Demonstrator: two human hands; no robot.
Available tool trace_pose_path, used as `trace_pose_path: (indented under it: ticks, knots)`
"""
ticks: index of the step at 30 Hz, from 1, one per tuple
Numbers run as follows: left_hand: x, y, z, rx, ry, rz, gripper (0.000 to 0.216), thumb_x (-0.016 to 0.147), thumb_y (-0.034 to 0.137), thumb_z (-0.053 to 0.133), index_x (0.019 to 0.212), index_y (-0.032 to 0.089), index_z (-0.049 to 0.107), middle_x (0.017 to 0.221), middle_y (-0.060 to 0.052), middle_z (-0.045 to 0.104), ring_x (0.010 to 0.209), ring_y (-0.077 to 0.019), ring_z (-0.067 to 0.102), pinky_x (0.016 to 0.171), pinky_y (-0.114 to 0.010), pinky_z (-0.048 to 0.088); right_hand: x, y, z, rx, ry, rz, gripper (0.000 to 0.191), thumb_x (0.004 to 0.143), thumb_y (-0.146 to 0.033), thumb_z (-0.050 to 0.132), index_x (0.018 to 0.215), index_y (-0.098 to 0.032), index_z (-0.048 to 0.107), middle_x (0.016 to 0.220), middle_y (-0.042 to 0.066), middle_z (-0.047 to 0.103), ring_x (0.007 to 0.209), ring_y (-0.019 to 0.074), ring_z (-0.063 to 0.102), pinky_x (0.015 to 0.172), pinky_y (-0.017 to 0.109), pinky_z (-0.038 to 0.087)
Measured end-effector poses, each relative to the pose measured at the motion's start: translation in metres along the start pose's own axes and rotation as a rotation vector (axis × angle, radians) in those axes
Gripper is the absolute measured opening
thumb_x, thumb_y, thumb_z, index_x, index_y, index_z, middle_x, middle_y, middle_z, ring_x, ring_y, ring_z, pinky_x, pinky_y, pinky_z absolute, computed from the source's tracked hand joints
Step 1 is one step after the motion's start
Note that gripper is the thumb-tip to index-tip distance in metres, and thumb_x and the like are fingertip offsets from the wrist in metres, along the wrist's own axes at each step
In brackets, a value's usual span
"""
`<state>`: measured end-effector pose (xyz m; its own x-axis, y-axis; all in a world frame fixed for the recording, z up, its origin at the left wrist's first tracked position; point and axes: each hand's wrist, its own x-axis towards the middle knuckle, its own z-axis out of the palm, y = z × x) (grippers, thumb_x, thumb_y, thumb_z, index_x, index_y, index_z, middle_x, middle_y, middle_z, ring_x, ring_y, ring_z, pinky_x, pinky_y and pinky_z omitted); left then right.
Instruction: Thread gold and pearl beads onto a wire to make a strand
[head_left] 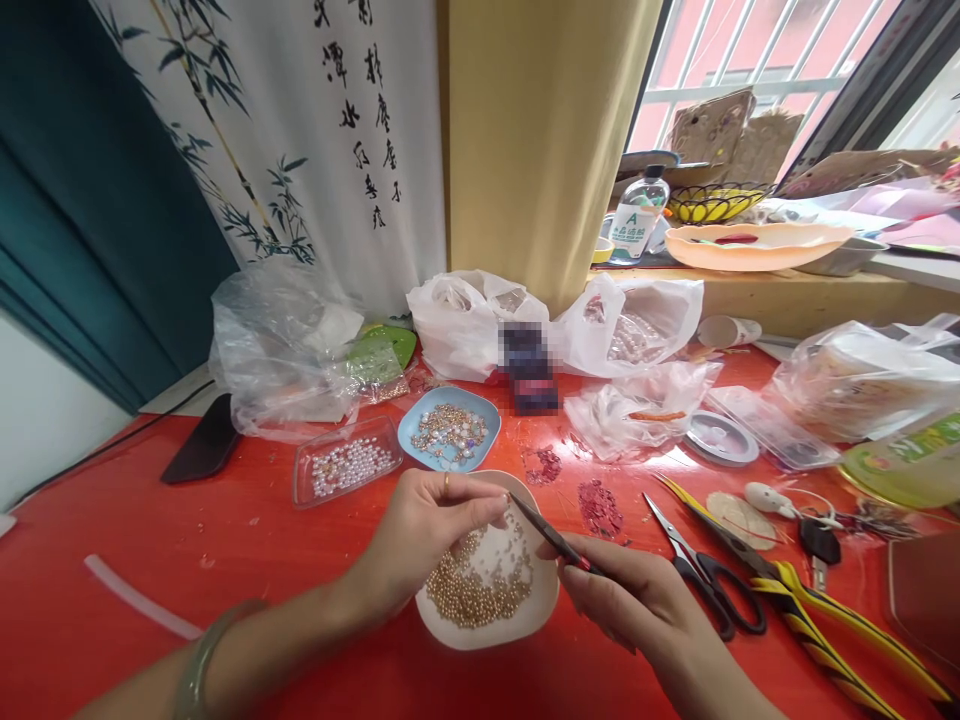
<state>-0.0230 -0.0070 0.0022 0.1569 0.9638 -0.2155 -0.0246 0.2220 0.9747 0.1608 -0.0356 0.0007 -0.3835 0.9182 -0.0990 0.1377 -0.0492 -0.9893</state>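
Observation:
My left hand (442,525) is closed in a pinch above the bead dish, thumb and forefinger pressed together. A tiny gold-coloured bit shows at its fingertips, too small to name. My right hand (637,595) is wrapped round a dark narrow-tipped tool (551,533) with a little red at its grip. The tool's tip meets the left fingertips. Below both hands, a white dish (546,590) holds many small gold beads (472,590). Just beyond it stands a blue dish (491,440) of mixed beads and pearls. A clear tray (300,490) of white pearls lies to the left.
Scissors (705,575) and yellow-black pliers (787,595) lie on the right, near keys (817,545) and a spool (721,440). Red flakes (600,508) are scattered on the red table (300,570). Plastic bags (465,320) line the back; a phone (202,440) lies left.

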Motion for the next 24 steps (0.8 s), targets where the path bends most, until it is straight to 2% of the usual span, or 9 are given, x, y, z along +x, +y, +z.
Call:
trace_pose_path:
  ticks: [2,5,10,14,16,18,21,24]
  knots:
    - [0.0,-0.001,0.0,-0.005,0.0,-0.002,0.019,0.064,0.032,0.067,0.07,0.015,0.07,0.061,-0.004,0.065,0.049,-0.0088,0.052,0.048,-0.021,0.039,-0.001,-0.001,0.002,-0.098,0.036,-0.103,0.022,0.08,-0.032,0.047,0.089,-0.022,0.065,0.065,0.0,0.059,0.061,0.0126,0.053,0.054,0.022,0.043]
    - [-0.001,-0.001,0.0,0.009,-0.003,0.0,0.019,0.064,0.032,0.067,0.07,0.014,0.07,0.063,-0.005,0.066,0.049,-0.0084,0.052,0.046,-0.019,0.038,-0.002,0.002,0.002,-0.286,0.092,-0.23,0.024,0.082,-0.028,0.044,0.095,-0.022,0.062,0.079,0.003,0.064,0.07,0.0151,0.058,0.062,0.025,0.048]
    - [-0.004,0.001,0.002,0.028,-0.007,0.004,0.017,0.065,0.031,0.066,0.066,0.014,0.07,0.06,-0.004,0.065,0.045,-0.0061,0.048,0.043,-0.017,0.036,-0.003,0.016,0.001,-0.66,0.144,-0.388,0.028,0.083,-0.023,0.039,0.103,-0.013,0.057,0.077,0.008,0.062,0.067,0.0172,0.06,0.057,0.027,0.05]
    - [-0.005,0.002,0.004,0.028,-0.005,0.0,0.016,0.064,0.029,0.065,0.068,0.015,0.07,0.061,-0.005,0.066,0.044,-0.0066,0.049,0.041,-0.017,0.036,-0.005,0.025,0.0,-0.938,0.26,-0.527,0.031,0.083,-0.022,0.038,0.109,-0.011,0.053,0.079,0.012,0.062,0.063,0.0201,0.06,0.05,0.03,0.049]
    - [-0.003,0.003,0.004,0.056,0.0,0.006,0.015,0.064,0.028,0.065,0.069,0.015,0.07,0.06,-0.005,0.066,0.043,-0.0069,0.049,0.04,-0.017,0.036,-0.005,0.024,-0.001,-0.969,0.27,-0.531,0.031,0.083,-0.022,0.039,0.11,-0.013,0.052,0.08,0.011,0.062,0.064,0.0205,0.061,0.05,0.03,0.049]
    - [-0.001,0.003,0.002,0.104,0.005,0.043,0.013,0.064,0.026,0.065,0.07,0.015,0.07,0.062,-0.005,0.067,0.046,-0.0083,0.052,0.041,-0.018,0.038,-0.005,0.019,-0.002,-0.91,0.216,-0.494,0.03,0.084,-0.022,0.039,0.109,-0.015,0.053,0.081,0.01,0.062,0.066,0.0185,0.061,0.051,0.028,0.049]
    - [0.003,0.003,-0.001,0.184,0.032,0.178,0.011,0.065,0.024,0.065,0.072,0.018,0.07,0.069,-0.004,0.069,0.056,-0.0113,0.058,0.049,-0.02,0.045,-0.003,0.011,-0.005,-0.826,0.153,-0.433,0.028,0.083,-0.022,0.039,0.106,-0.017,0.054,0.081,0.008,0.062,0.066,0.0161,0.061,0.054,0.025,0.049]
    - [0.006,0.002,-0.005,0.262,0.062,0.332,0.009,0.067,0.022,0.064,0.074,0.02,0.07,0.075,-0.003,0.069,0.067,-0.0131,0.061,0.06,-0.023,0.048,-0.002,0.01,-0.007,-0.842,0.179,-0.426,0.026,0.082,-0.023,0.041,0.103,-0.018,0.056,0.079,0.007,0.062,0.064,0.0164,0.06,0.052,0.026,0.049]
